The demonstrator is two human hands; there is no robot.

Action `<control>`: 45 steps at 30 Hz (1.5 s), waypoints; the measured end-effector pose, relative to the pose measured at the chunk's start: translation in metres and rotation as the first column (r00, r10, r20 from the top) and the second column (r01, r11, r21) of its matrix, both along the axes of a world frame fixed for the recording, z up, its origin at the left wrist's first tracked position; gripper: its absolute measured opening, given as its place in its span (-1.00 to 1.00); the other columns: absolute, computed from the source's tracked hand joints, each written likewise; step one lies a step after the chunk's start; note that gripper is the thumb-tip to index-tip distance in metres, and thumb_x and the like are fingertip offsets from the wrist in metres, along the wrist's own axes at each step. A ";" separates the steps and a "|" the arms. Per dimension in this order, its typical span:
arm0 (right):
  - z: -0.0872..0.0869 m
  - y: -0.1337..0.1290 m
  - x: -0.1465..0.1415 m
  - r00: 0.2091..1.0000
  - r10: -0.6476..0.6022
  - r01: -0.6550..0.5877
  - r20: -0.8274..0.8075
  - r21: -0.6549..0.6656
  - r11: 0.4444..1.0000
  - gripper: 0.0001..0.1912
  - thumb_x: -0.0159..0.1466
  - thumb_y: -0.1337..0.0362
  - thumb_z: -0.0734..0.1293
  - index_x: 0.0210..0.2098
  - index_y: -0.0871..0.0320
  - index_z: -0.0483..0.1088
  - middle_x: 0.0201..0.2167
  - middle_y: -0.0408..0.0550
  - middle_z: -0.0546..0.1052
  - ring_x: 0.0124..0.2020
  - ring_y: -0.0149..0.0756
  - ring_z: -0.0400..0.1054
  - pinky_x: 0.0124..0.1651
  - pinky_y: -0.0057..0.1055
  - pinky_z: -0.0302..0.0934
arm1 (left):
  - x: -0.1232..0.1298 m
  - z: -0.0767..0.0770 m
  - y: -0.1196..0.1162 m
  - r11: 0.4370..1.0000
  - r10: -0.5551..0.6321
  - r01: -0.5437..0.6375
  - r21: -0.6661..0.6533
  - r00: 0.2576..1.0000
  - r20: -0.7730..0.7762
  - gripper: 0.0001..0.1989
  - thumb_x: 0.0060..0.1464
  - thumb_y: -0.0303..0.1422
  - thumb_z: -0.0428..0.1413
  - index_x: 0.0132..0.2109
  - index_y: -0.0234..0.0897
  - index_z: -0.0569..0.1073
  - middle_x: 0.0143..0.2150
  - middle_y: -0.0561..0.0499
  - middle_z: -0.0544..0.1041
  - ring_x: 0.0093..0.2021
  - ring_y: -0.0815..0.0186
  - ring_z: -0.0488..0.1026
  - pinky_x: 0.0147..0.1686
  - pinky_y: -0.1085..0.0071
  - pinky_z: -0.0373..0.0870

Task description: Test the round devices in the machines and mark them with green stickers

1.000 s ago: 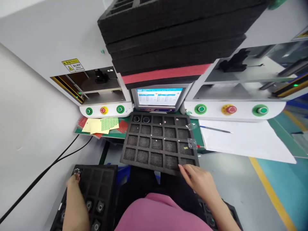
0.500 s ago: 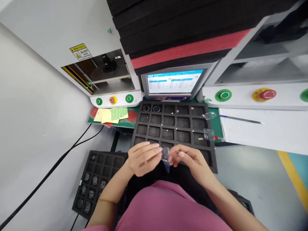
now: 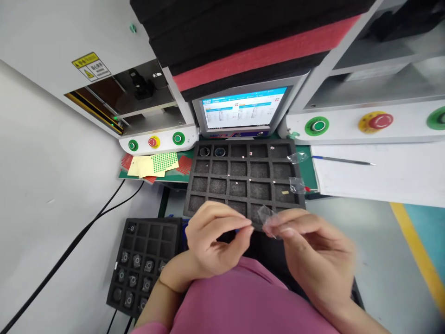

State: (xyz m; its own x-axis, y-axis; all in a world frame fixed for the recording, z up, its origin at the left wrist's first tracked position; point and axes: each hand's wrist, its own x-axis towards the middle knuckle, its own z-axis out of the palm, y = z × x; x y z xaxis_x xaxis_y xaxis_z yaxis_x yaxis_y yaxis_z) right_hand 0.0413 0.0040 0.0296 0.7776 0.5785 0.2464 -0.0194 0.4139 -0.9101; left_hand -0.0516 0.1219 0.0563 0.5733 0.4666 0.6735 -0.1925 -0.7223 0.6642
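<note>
A small piece of clear plastic film [image 3: 267,215] is pinched between the thumb and fingers of my right hand [image 3: 313,246]. Beside it, my left hand [image 3: 219,236] has thumb and forefinger tips pressed together; whatever lies between them, if anything, is too small to make out. Both hands are over the near edge of a black foam tray [image 3: 239,171] with square pockets. Two round dark discs, one of them this disc [image 3: 219,151], sit in its far left pockets. Tiny stickers dot the dividers, and more clear film [image 3: 297,185] lies on the right rim.
At the lower left, a second foam tray [image 3: 153,230] holds several small round-faced devices. Sticker sheets [image 3: 165,162] lie left of the main tray. A monitor [image 3: 239,113] stands behind, between two machines with buttons [image 3: 319,125]. A pen [image 3: 342,160] rests on white paper at right.
My hands have moved apart and to the right. The clear film is now in my right hand's pinch, and my left fingertips have come together. The camera view has shifted slightly.
</note>
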 end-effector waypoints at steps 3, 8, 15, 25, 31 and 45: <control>-0.002 -0.004 -0.002 0.999 -0.007 0.007 0.045 0.004 1.000 -0.89 0.27 0.44 0.37 -0.36 0.12 0.46 -0.38 -0.13 0.54 -0.37 -0.41 0.45 -0.33 -0.52 0.42 | 0.003 0.009 -0.006 0.989 -0.061 0.046 -0.142 0.993 -0.103 -0.96 0.08 -0.49 0.19 -0.32 -0.28 0.52 -0.44 0.00 0.53 -0.44 0.37 0.46 -0.46 0.43 0.44; -0.003 -0.008 -0.004 0.975 -0.088 0.094 0.206 -0.020 0.995 -0.87 0.23 0.47 0.38 -0.35 0.11 0.46 -0.34 -0.10 0.56 -0.33 -0.35 0.47 -0.35 -0.47 0.42 | 0.003 0.013 -0.008 0.962 -0.144 0.092 -0.258 0.971 -0.191 -0.94 0.10 -0.47 0.18 -0.31 -0.27 0.56 -0.40 -0.02 0.57 -0.41 0.35 0.51 -0.43 0.43 0.50; -0.008 -0.012 -0.002 0.910 -0.062 0.072 0.410 -0.010 0.997 -0.75 0.20 0.57 0.35 -0.21 0.14 0.46 -0.26 -0.05 0.56 -0.27 -0.28 0.47 -0.28 -0.34 0.43 | 0.003 0.010 -0.005 0.895 -0.264 0.177 -0.409 0.950 -0.168 -0.94 0.07 -0.42 0.23 -0.26 -0.28 0.57 -0.35 -0.04 0.61 -0.36 0.33 0.54 -0.33 0.41 0.55; -0.003 -0.007 -0.001 0.811 -0.076 0.127 0.580 -0.048 0.991 -0.71 0.15 0.59 0.38 -0.21 0.14 0.46 -0.29 -0.03 0.57 -0.31 -0.25 0.49 -0.35 -0.34 0.44 | 0.003 0.011 -0.001 0.754 -0.298 0.124 -0.645 0.940 -0.167 -0.92 0.00 -0.49 0.28 -0.41 -0.25 0.56 -0.36 0.01 0.64 -0.37 0.32 0.57 -0.37 0.44 0.53; -0.003 -0.002 0.001 0.994 -0.034 0.038 0.099 -0.040 0.998 -0.91 0.25 0.35 0.40 -0.40 0.10 0.45 -0.40 -0.15 0.57 -0.39 -0.36 0.50 -0.35 -0.47 0.46 | 0.004 0.002 0.007 0.485 -0.450 0.154 -0.861 0.888 -0.095 -0.88 -0.02 -0.37 0.30 -0.45 -0.25 0.55 -0.40 0.01 0.58 -0.37 0.34 0.52 -0.37 0.45 0.48; -0.095 -0.058 0.068 0.834 -0.290 0.501 0.469 -0.423 0.756 -0.78 0.37 0.16 0.25 -0.36 0.12 0.27 -0.31 0.02 0.60 -0.25 -0.17 0.54 -0.17 -0.19 0.45 | -0.025 -0.078 0.036 0.861 -0.391 0.029 -0.508 0.677 -0.624 -0.85 0.22 -0.35 0.02 -0.25 -0.26 0.47 -0.31 -0.04 0.60 -0.32 0.31 0.58 -0.41 0.47 0.53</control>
State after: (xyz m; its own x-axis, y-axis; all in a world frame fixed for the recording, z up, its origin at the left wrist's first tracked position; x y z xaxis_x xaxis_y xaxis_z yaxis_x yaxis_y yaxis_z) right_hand 0.1090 -0.0537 -0.0653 0.8808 0.3564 0.3117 0.4023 -0.2163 -0.8896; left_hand -0.0767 0.1575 -0.0217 0.8969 0.3970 -0.1948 0.3376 -0.3302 0.8815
